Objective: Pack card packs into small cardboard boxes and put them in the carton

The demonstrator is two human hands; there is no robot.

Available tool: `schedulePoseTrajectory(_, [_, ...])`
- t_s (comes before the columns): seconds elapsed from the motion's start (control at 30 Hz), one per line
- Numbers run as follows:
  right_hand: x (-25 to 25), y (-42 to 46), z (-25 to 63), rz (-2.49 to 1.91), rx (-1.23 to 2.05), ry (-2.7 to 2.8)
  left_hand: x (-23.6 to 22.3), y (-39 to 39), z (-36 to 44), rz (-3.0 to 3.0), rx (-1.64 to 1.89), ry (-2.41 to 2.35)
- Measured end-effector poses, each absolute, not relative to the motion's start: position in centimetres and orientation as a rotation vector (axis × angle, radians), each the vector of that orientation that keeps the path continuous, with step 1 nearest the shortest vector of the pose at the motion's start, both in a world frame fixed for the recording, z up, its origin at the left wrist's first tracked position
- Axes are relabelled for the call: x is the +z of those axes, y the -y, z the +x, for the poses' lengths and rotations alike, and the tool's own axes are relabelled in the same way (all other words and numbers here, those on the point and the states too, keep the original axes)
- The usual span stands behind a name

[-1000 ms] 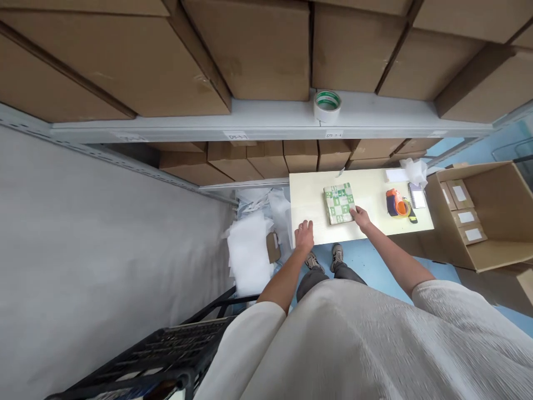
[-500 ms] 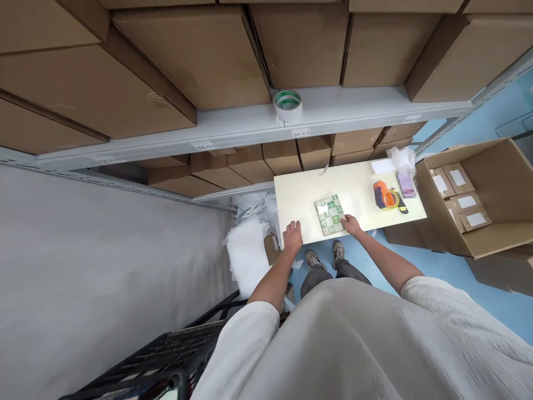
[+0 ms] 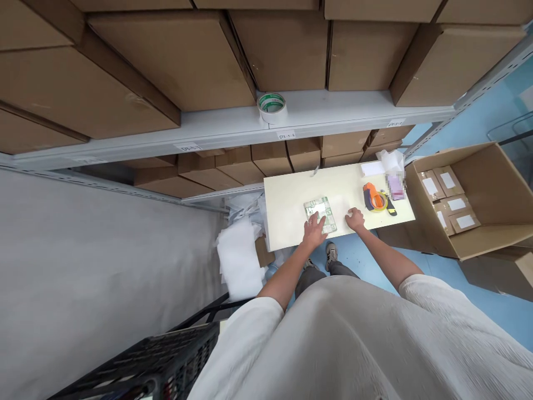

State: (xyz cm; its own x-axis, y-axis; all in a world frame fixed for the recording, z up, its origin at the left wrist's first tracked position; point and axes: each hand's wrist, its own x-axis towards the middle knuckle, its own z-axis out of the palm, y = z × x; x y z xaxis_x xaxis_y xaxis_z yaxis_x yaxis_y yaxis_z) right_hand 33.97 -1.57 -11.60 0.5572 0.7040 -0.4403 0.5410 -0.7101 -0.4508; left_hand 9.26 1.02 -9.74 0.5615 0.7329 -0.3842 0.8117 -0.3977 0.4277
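A flat green-and-white checked package (image 3: pixel 328 218) lies on the cream tabletop (image 3: pixel 287 205). My left hand (image 3: pixel 315 229) rests on its near left part with the fingers spread, covering some of it. To the right of the package, apart from it, my right hand (image 3: pixel 355 218) is closed with its fingers curled at the table's surface. Whether anything small sits in those fingers is hidden. Farther right lies an orange tape dispenser (image 3: pixel 370 195), with a yellow-and-black cutter (image 3: pixel 391 208) beside it.
A clear plastic bag (image 3: pixel 392 161) and a purple item (image 3: pixel 395 186) lie at the table's right end. An open carton (image 3: pixel 491 233) with several small boxes stands to the right. White foam sheets (image 3: pixel 239 258) are at left. A tape roll (image 3: pixel 272 108) sits on the shelf (image 3: pixel 333 108).
My left hand has moved right from the table's edge onto the package. My right hand has let go of the package's right edge and drawn off to the right, fingers curled.
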Motion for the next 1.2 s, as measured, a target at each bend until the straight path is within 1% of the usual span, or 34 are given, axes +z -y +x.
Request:
schedulePoseTrajectory(0.17, [-12.1, 1.4, 34.3, -2.542, 0.965, 1.087, -10.3, -1.1, 12.9, 2.184, -0.271, -1.213])
schedulePoseTrajectory(0.3, [-12.1, 1.6, 34.5, -2.439, 0.992, 1.125, -10.8, -1.6, 14.1, 2.119, -0.358, -1.223])
schedulePoseTrajectory(0.63, [-11.3, 1.5, 34.8, -2.366, 0.998, 1.142, -11.2, -1.0, 13.2, 2.122, -0.370, -1.236])
schedulePoseTrajectory(0.9, [-9.8, 1.6, 34.0, -2.283, 0.930, 1.226, -10.6, -0.6, 13.1, 2.106, -0.398, -1.281])
schedulePoseTrajectory(1.0, [-8.8, 1.6, 32.8, -2.178, 0.921, 1.282, -10.4, -0.5, 12.2, 2.076, -0.314, -1.295])
schedulePoseTrajectory(1.2, [-8.2, 1.1, 27.6, -1.932, 1.044, 1.418, -10.5, -1.5, 8.9, 1.918, 0.158, -1.485])
